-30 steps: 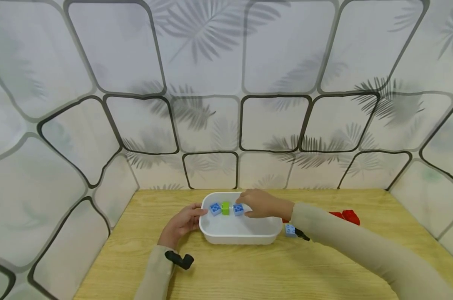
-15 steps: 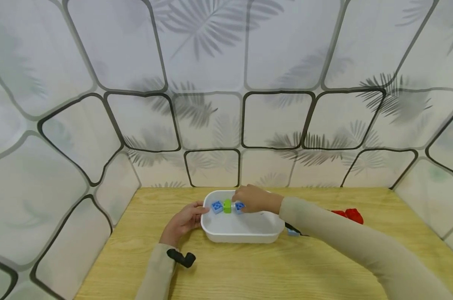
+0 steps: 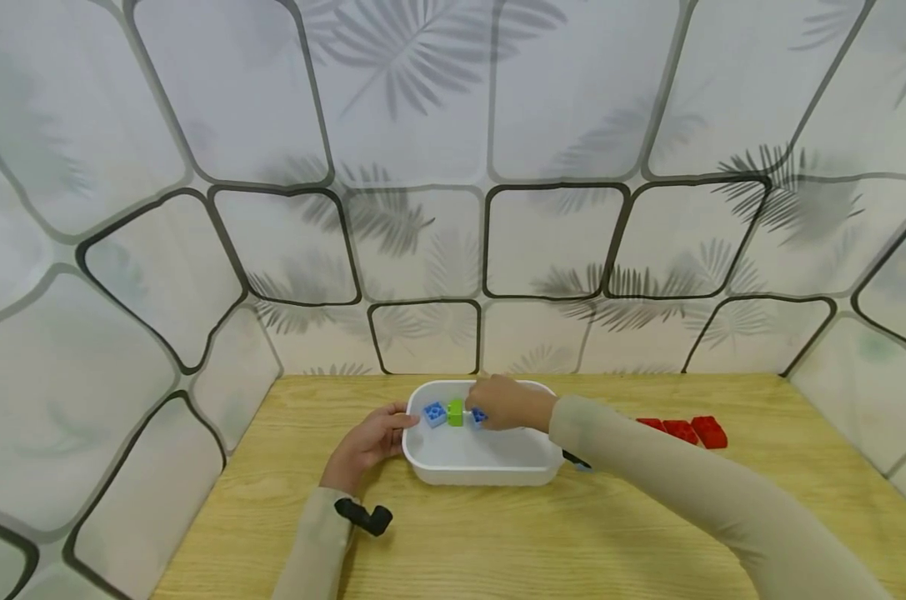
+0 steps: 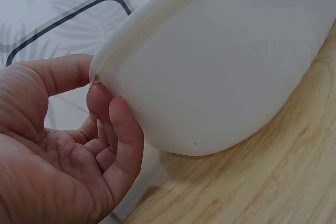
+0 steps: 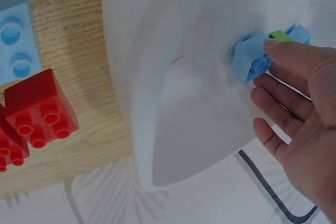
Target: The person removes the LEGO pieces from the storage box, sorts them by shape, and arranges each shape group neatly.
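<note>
A white plastic tub [image 3: 490, 476] stands on the table. My left hand [image 3: 370, 446] grips its left end; in the left wrist view, the thumb is over the rim [image 4: 123, 27] and the fingers are curled beneath it. Inside the tub, along the far side, lie a blue building brick [image 3: 434, 413], a small green brick [image 3: 455, 412] and a second blue brick [image 5: 251, 59] in a row. My right hand [image 3: 508, 402] reaches in from the right and pinches this second blue brick between thumb and fingers, partly covering it in the head view.
Several red bricks [image 3: 680, 430] lie on the wooden table [image 3: 453, 542] right of the tub. Another blue brick [image 5: 18, 35] is close to the tub's right end, mostly behind my right forearm in the head view. A patterned cloth wall [image 3: 422, 250] rises behind the table.
My right hand has shifted slightly left and farther over the second blue brick, and its forearm now hides most of the brick outside. My left hand keeps its hold on the tub.
</note>
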Demonstrator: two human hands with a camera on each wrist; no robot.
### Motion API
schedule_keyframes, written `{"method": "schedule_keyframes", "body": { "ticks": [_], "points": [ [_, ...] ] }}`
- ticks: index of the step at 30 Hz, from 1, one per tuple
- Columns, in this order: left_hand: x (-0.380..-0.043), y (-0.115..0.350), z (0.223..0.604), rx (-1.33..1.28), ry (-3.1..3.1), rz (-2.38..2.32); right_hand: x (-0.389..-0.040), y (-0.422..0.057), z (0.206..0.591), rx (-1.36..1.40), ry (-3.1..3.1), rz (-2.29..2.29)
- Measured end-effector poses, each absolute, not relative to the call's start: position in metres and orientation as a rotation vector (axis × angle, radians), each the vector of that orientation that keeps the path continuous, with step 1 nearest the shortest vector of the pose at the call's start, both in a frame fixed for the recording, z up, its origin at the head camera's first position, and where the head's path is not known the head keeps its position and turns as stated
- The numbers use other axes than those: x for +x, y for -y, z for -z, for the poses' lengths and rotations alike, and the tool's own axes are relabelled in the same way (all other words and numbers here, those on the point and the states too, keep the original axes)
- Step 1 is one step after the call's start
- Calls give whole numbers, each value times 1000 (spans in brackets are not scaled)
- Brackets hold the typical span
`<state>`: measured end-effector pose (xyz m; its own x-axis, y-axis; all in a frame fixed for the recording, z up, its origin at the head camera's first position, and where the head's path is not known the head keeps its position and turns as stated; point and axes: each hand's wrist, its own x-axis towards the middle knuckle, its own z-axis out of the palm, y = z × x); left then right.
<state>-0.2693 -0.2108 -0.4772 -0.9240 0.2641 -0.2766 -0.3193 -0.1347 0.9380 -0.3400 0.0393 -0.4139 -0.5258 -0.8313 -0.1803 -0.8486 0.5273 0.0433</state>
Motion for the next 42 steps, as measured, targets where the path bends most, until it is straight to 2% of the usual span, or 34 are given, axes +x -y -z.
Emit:
{"method": "schedule_keyframes", "body": {
  "ticks": [15, 29, 42],
  "points": [
    [-270, 209, 479, -101, -1778, -2114, -339, -47, 425, -1466, -2634, -247],
    [-269, 206, 480, -109, -1775, -2115, -322, -47, 411, -1457, -2576, -349],
    [-268, 206, 473, -125, -1774, -2120, -313, -78, 391, -1714, -2608, -283]
  ]
}}
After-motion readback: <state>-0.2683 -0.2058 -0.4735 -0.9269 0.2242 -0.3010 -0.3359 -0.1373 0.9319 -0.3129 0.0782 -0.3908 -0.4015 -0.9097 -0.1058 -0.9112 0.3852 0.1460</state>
